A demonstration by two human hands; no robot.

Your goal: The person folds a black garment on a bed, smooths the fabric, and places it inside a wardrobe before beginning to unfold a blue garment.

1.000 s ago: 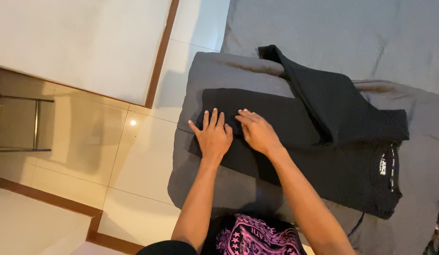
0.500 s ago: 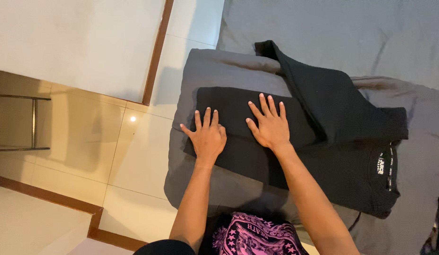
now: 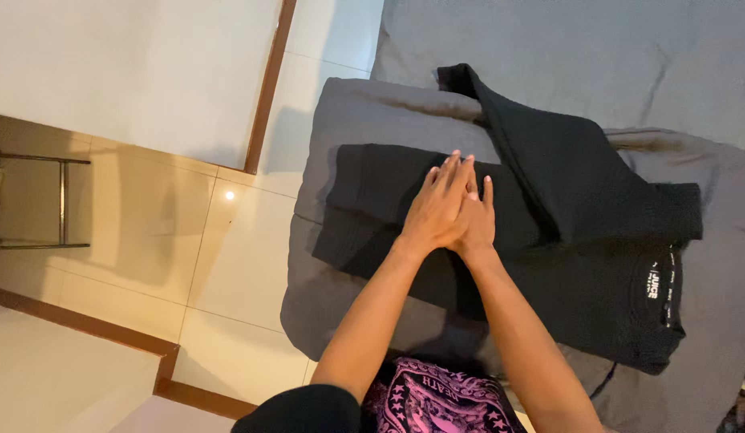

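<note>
No grip here: both palms lie flat and open, fingers straight and held together, clamped on nothing. The left hand (image 3: 437, 210) rests partly over the right hand (image 3: 475, 224), the two stacked and pressing down on the folded part of a black shirt (image 3: 581, 240) near the middle of the frame. Fingertips point toward 12 o'clock; both bare forearms run in from 6 o'clock.

The black shirt is spread across a grey cushion (image 3: 364, 112) on a grey bed (image 3: 565, 48). Under the hands, its folded section (image 3: 380, 200) lies as a flat dark band reaching toward 9 o'clock, its edge just short of the cushion's side. At 1 o'clock from the hands, one sleeve (image 3: 517, 128) is turned over the body of the garment and runs up to a point near the cushion's top edge. At 3 o'clock the collar (image 3: 661, 281) with a small white label faces the frame's right side.

At 6 o'clock, the person's own black top with a pink printed pattern (image 3: 437, 401) fills the lower edge. At 9 o'clock, cream floor tiles (image 3: 228, 265) with brown borders show a bright light reflection, and a metal-framed stand (image 3: 36, 200) sits at the far left.
</note>
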